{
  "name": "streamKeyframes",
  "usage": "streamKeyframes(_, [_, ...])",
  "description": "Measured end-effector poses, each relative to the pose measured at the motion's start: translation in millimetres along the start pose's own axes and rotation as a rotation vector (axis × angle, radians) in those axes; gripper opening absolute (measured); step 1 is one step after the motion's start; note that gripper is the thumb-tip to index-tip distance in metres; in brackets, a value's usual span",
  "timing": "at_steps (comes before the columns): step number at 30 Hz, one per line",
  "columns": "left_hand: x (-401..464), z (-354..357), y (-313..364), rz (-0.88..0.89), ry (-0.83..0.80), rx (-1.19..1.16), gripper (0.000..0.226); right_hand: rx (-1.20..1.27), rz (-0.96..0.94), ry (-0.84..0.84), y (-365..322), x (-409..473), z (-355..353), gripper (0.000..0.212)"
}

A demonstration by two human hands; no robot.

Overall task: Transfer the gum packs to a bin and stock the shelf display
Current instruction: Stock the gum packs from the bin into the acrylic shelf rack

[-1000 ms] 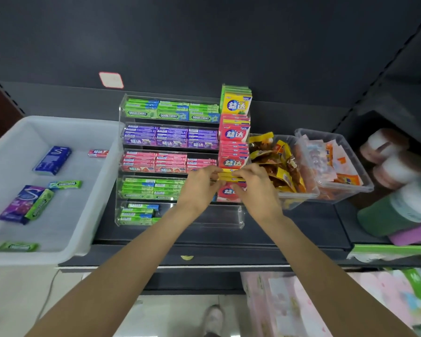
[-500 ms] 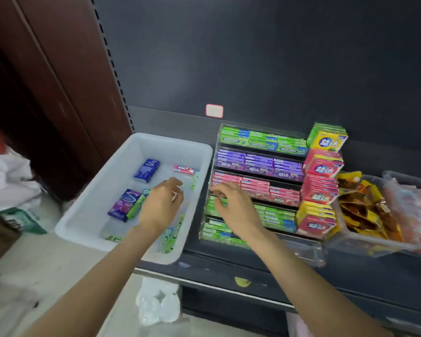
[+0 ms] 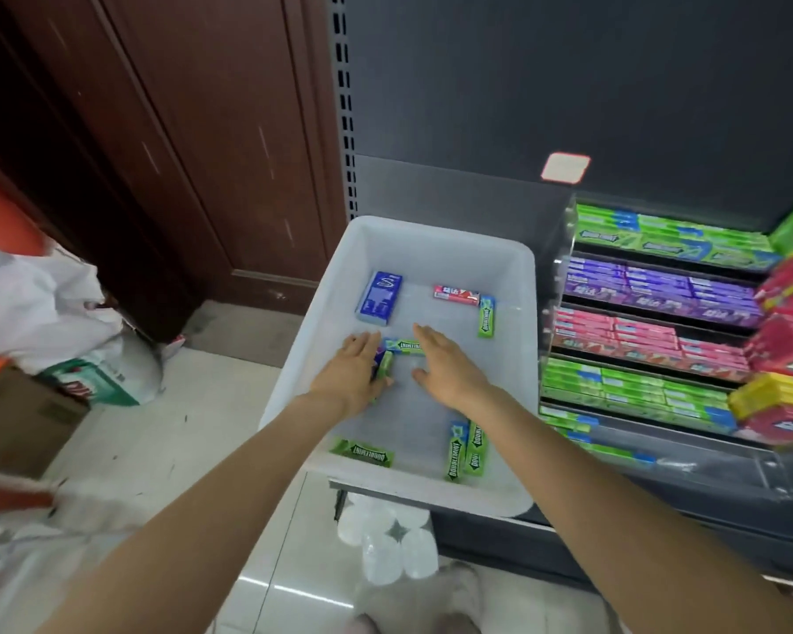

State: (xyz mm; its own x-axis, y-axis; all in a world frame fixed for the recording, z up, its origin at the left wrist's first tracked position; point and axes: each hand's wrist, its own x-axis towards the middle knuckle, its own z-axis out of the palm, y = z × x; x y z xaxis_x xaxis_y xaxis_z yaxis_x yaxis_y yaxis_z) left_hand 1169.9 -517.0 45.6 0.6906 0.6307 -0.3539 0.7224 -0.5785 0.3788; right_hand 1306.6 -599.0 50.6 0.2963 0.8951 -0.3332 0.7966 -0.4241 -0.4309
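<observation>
1. My left hand (image 3: 351, 372) lies flat, fingers straight, touching a green gum pack (image 3: 384, 364) in the white bin (image 3: 520, 286).
2. My right hand (image 3: 445, 366), spread open and holding nothing, reaches over the bin floor beside the shelf display (image 3: 564, 276).

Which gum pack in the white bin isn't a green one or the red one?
The blue pack, lying flat near the far left corner of the bin. It is wider and boxier than the slim green sticks, and the red stick lies to its right.
</observation>
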Motion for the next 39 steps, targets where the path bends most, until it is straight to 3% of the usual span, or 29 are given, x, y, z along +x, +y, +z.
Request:
streamKeyframes(4, [13.2,6.1,-3.3,0.036,-0.033,0.126,0.074,-0.056,0.040,-0.008,2.3,17.2,8.2,0.060])
streamKeyframes(12, [32.7,0.1,-4.3,0.082,-0.053,0.201,0.080,-0.211,0.175,0.181,3.7,25.2,10.0,0.025])
streamKeyframes(23, [29.6,-2.8,2.6,0.140,0.102,0.085,0.071,0.446,0.300,0.455,-5.5,-5.1,-38.5,0.017])
streamKeyframes(28, [28.8,-1.8,1.5,0.141,0.147,-0.008,0.048,0.555,0.288,0.504,-2.7,-22.7,-41.4,0.012])
streamKeyframes(34, [33.3,-1.1,4.3,0.125,0.192,0.046,0.026,0.594,0.269,0.518,-4.5,-36.7,-39.9,0.013])
streamKeyframes(39, [33.0,3.7,8.7,0.084,0.231,0.106,0.021,0.609,0.244,0.529,-3.4,-48.0,-41.4,0.011])
